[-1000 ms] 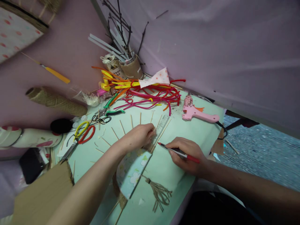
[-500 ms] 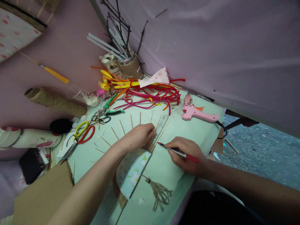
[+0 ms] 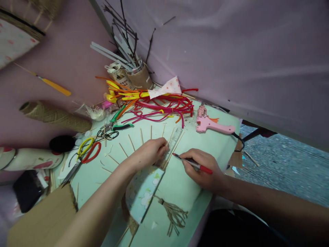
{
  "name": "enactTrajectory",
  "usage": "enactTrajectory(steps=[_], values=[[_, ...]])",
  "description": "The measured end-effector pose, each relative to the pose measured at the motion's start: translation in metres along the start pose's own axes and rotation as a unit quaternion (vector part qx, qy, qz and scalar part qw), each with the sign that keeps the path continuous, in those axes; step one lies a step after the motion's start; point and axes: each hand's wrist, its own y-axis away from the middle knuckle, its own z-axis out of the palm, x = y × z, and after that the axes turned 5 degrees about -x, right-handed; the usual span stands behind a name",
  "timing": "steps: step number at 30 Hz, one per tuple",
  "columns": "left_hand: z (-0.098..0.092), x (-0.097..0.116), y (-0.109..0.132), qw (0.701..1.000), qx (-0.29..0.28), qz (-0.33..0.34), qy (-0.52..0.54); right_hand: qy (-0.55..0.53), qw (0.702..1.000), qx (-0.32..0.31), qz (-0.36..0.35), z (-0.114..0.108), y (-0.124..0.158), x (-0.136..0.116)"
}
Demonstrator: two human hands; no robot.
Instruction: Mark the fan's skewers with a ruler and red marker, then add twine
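My left hand (image 3: 153, 151) has its fingers curled down on a clear ruler (image 3: 175, 137), which lies beside a thin wooden stick (image 3: 178, 144). Between the fingers of my right hand (image 3: 202, 169) is a red-and-black pen (image 3: 196, 165), its red tip close to that stick; contact is unclear. Below my left hand lies a half-round piece covered in floral fabric (image 3: 146, 193), edged with twine, with several thin sticks fanning out from it. My left forearm hides part of it. A twine tassel (image 3: 173, 212) hangs off its straight edge onto the table.
A pink glue gun (image 3: 214, 126) lies at the right. Behind are colourful pipe cleaners (image 3: 164, 104) and a twine-wrapped jar (image 3: 141, 77) of twigs. Scissors (image 3: 77, 164), green-handled pliers (image 3: 115, 123), a twine cone (image 3: 55, 116) and cardboard (image 3: 43, 219) occupy the left.
The view has shifted slightly, so the scene sits further left. The pen tip has moved a little farther up along the stick. My left hand stays on the ruler.
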Motion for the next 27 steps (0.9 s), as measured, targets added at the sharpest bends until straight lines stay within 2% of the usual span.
enactTrajectory(steps=[12,17,27], values=[[-0.002,0.0055,0.0011,0.997,-0.04,-0.032,0.066,0.006,1.0,0.002,0.018,-0.0001,-0.0023,-0.0015],[-0.0024,0.0049,-0.0013,0.999,-0.029,-0.009,0.035,0.009,1.0,0.003,0.021,0.0,-0.0017,-0.0014],[-0.0023,0.0049,-0.0011,0.998,-0.031,-0.018,0.041,0.013,1.0,0.007,0.009,0.0016,-0.0023,0.0004]])
